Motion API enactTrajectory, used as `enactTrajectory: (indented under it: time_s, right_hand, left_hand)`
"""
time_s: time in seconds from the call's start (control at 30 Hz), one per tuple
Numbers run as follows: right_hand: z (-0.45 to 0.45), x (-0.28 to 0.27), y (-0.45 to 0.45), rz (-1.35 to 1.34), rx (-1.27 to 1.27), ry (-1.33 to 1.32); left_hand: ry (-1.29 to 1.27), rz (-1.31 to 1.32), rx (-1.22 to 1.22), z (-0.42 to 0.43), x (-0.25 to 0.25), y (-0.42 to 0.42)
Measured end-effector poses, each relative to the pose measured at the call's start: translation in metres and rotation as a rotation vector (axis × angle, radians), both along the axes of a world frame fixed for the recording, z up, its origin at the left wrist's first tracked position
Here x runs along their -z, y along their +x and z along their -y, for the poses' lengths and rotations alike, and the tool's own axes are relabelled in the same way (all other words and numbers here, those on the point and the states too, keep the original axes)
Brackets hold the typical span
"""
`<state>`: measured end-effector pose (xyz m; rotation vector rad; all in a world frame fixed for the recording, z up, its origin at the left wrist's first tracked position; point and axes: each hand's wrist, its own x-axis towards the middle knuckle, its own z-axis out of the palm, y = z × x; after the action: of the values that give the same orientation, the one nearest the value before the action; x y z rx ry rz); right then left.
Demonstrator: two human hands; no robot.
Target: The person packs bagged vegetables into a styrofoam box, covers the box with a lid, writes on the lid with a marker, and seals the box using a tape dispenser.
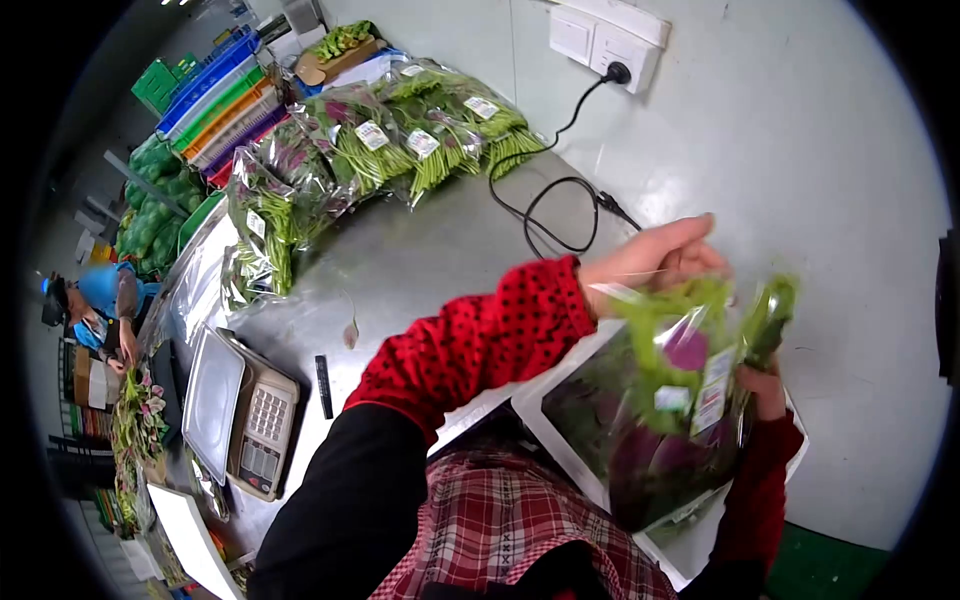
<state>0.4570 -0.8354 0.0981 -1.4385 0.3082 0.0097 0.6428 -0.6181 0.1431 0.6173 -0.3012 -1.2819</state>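
Observation:
A clear plastic bag of leafy greens (690, 400) with green stems, purple leaves and a white printed label is tilted over a white foam box (560, 430). My right hand (765, 388) grips the bag's right side, fingers partly hidden behind it. Just above the stem end is my left hand (665, 255), its thumb stretched out apart from loosely bent fingers; the hand is slightly blurred. More dark leaves under plastic (590, 400) show inside the box.
Several labelled bags of greens (370, 140) line the steel table's back. A scale (245, 410) and black marker (324, 386) lie left. A black cord (530, 210) runs to the wall socket (620, 60). Another person (100, 310) stands far left near stacked crates (220, 100).

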Motion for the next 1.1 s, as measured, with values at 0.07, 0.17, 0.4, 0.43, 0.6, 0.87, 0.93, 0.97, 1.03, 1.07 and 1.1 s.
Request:
enactTrajectory:
  time_s: [0.07,0.17,0.4,0.43,0.6,0.87,0.93,0.97,1.03,1.07,1.1]
  right_hand:
    - [0.029,0.045,-0.034,0.106,0.237,0.212]
    - [0.07,0.113,-0.114,-0.093,0.655,0.347]
    - [0.047,0.213,-0.104,0.009,0.782,0.572]
    - [0.05,0.232,-0.096,-0.002,0.808,0.575]
    - [0.029,0.29,-0.072,-0.25,0.964,0.245]
    - [-0.027,0.203,-0.008,-0.119,0.579,-1.279]
    - [-0.041,0.228,0.012,-0.216,0.402,-1.435]
    - [-0.045,0.241,0.01,-0.157,0.383,-1.422]
    - [-0.042,0.262,0.001,-0.303,0.413,-1.609]
    - [-0.037,0.252,-0.002,-0.29,0.374,-1.507]
    - [-0.022,0.258,0.007,-0.28,0.316,-1.375]
  left_hand:
    - [-0.223,0.004,0.201,0.018,0.091,-0.009]
    - [0.373,-0.044,0.225,0.027,0.145,-0.106]
    - [0.536,0.667,0.121,0.045,0.236,-0.119]
    - [0.524,0.745,0.014,0.046,0.248,-0.111]
    - [0.716,0.998,0.016,0.034,0.281,-0.097]
    - [0.607,1.398,-0.002,0.011,0.21,-0.101]
    - [0.381,1.54,-0.401,-0.011,0.173,-0.089]
    - [0.504,1.504,-0.525,-0.032,0.154,-0.068]
    - [0.779,1.414,-0.87,-0.075,0.145,-0.006]
    - [0.82,1.089,-0.932,-0.108,0.142,0.043]
    - [0.87,0.953,-1.113,-0.137,0.211,0.119]
